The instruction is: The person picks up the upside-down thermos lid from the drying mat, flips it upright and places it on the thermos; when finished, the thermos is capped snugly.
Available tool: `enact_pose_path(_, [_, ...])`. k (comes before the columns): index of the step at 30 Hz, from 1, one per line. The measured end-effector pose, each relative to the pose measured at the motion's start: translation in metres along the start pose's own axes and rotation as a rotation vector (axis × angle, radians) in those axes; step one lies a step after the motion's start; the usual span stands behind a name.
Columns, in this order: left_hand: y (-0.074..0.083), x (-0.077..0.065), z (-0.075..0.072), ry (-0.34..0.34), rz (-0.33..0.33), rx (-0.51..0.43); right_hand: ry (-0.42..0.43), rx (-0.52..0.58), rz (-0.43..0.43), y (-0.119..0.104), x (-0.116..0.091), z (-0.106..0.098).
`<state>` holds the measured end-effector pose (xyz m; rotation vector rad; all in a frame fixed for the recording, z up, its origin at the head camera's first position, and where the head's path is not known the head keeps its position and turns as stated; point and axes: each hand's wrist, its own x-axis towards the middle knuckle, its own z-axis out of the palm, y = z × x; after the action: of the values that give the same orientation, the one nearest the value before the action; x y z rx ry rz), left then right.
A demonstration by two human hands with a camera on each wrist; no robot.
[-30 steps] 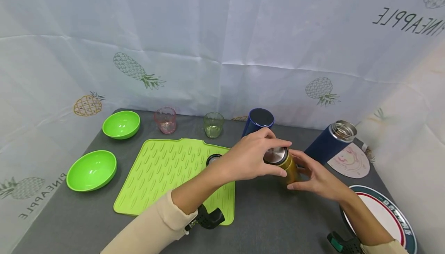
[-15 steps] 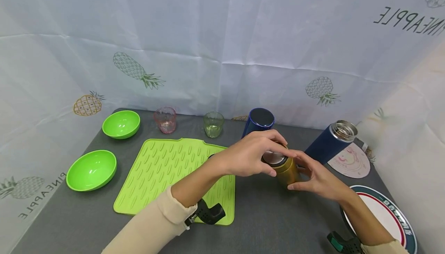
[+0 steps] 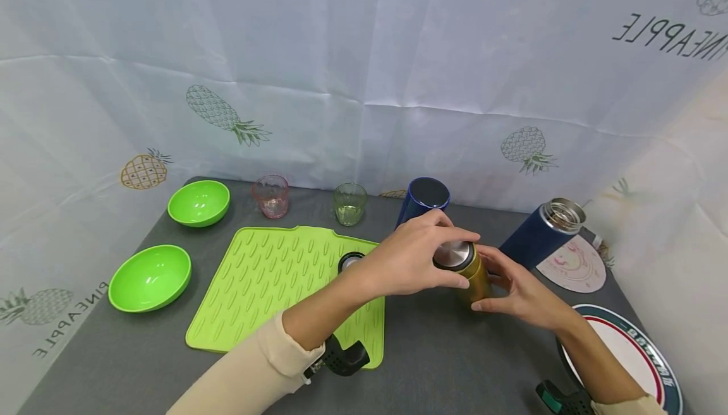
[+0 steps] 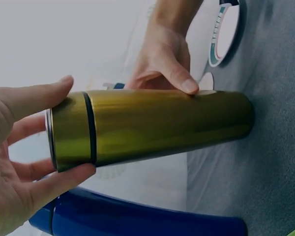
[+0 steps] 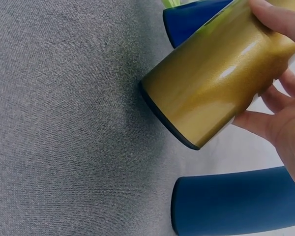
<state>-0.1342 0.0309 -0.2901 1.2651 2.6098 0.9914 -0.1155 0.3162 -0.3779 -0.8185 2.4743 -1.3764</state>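
On the table (image 3: 443,358), two bowls (image 3: 150,282) are set left of the mat (image 3: 267,282), two tumblers (image 3: 349,205) behind it. Right of the mat, a capped flask (image 3: 475,277) is held between left hand (image 3: 423,254) and right hand (image 3: 514,292), with another flask (image 3: 428,194) placed behind, an uncapped flask (image 3: 534,235) rightward, and a plate (image 3: 617,338) at front right.

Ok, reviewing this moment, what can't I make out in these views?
Head view: most of the round black-rimmed object on the green mat, behind the left forearm.
Head view: the lower blue bottle, behind the left hand.
Head view: part of the large plate, behind the right forearm.
Right wrist view: the top of the gold bottle, cut off by the frame edge.
All views: the gold bottle's contents, hidden by its walls and cap.
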Motion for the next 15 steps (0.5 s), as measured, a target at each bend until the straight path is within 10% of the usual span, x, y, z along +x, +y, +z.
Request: enact_pose_path(15, [-0.011, 0.004, -0.011, -0.101, 0.216, -0.048, -0.007, -0.025, 0.024, -0.003, 0.001, 0.001])
